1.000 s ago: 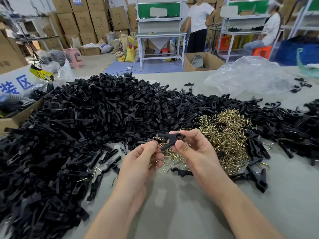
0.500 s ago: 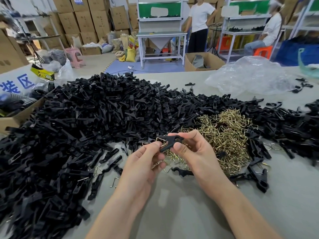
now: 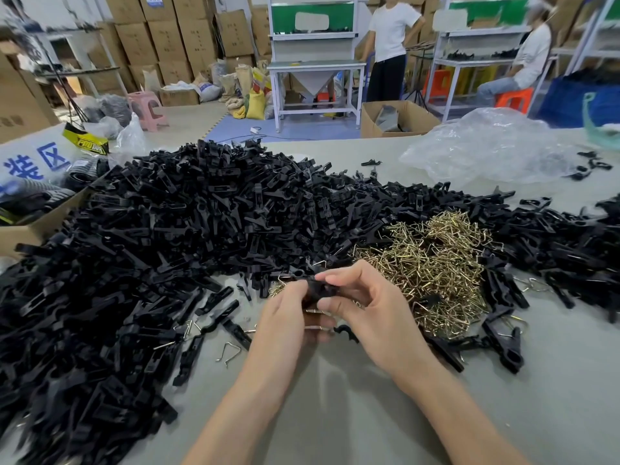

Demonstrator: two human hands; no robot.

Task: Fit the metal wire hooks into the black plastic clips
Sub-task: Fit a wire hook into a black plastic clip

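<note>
- The black clip (image 3: pixel 314 290) sits between both hands, just above the worktop (image 3: pixel 335 414).
- The left hand (image 3: pixel 287 318) and right hand (image 3: pixel 367 307) each have a grip pinched tight on it.
- It looks small, light and hard; hold it by its flat sides.
- The wire hooks (image 3: pixel 432 270) look thin and springy, piled just beside the right hand.

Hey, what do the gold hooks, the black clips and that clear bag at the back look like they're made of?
Hooks: thin bent metal wire, brassy and shiny, glinting across the pile.
Black clips: probably moulded plastic, matte with a dull sheen, all identical shapes.
Clear bag: thin plastic film, see-through and crumpled, with bright highlights.
</note>
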